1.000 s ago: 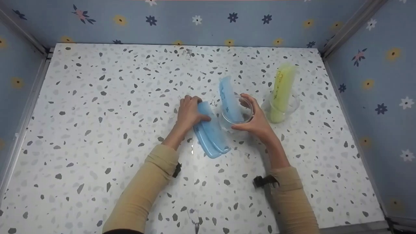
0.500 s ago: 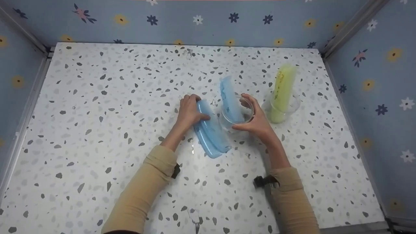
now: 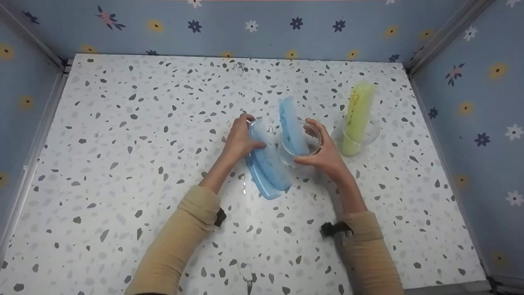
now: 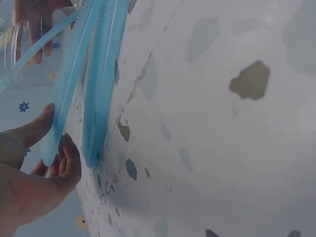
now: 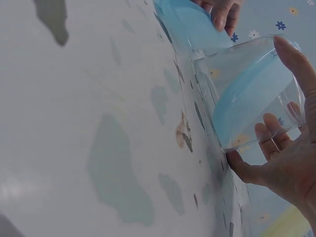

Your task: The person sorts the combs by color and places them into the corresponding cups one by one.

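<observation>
My left hand [image 3: 239,141] pinches a blue comb [image 4: 66,98] between thumb and fingers, tilted up from the table at its near side. Beneath it, more blue comb [image 3: 261,182] lies on the table; the left wrist view shows what look like two stacked edges there. My right hand [image 3: 327,157] is wrapped around a clear plastic cup [image 5: 237,52] that stands upright on the table. Inside that cup leans another blue comb [image 3: 291,127], its upper end sticking out above the rim. The cup is just right of the held comb.
To the right stands a second clear cup [image 3: 371,132] with yellow-green combs [image 3: 359,114] upright in it; how many is unclear. The speckled white table [image 3: 135,164] is bounded by blue flowered panels [image 3: 221,28] at the back and sides.
My left hand has raised the upper blue comb and slid it slightly away, separating it from the comb underneath. The right hand and its cup have stayed in place.
</observation>
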A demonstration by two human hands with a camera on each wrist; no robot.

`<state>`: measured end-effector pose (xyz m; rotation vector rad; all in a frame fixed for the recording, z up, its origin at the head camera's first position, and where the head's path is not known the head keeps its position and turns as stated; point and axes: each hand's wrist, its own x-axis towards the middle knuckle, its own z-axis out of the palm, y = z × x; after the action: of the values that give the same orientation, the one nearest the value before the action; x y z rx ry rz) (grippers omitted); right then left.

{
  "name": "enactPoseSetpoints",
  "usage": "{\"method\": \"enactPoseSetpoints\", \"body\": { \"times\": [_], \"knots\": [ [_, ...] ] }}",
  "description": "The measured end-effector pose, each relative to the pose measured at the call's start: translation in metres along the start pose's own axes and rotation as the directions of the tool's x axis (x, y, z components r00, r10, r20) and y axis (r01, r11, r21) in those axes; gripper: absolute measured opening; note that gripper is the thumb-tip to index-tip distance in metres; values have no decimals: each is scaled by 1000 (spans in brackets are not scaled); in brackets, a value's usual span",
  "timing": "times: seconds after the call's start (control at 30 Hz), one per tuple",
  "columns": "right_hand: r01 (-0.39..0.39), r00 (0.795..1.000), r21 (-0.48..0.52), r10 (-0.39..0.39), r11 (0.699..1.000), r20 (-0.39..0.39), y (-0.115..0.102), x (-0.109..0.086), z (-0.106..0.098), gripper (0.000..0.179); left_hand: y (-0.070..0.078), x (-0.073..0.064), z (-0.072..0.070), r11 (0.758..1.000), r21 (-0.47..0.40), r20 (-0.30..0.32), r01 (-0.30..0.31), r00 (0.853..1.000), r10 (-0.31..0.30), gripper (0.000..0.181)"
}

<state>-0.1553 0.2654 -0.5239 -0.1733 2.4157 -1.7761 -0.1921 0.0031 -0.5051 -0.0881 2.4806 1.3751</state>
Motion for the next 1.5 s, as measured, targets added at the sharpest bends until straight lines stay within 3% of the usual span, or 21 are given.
{"method": "enactPoseSetpoints", "body": {
  "times": [0.27,0.53,0.87,1.27,1.5],
  "knots": [
    [-19,1000,-10,19,1000,-1,-2,-1,-1,110,4,-4,-4,997,-74,22,-27,999,29,78],
    [-10,1000,-16,10,1000,6,0,1,0,109,5,-10,-14,989,-151,27,-5,1000,9,70],
    [6,1000,-8,-6,1000,2,-1,1,0,109,12,-22,-27,975,-197,8,-99,995,103,62],
    [-12,1000,9,12,1000,4,0,1,0,112,40,-35,-50,957,-228,-21,-178,984,177,60],
    [-26,1000,-14,26,1000,5,-1,0,0,113,60,-41,-59,931,-265,-52,-251,968,247,58]
  ]
}}
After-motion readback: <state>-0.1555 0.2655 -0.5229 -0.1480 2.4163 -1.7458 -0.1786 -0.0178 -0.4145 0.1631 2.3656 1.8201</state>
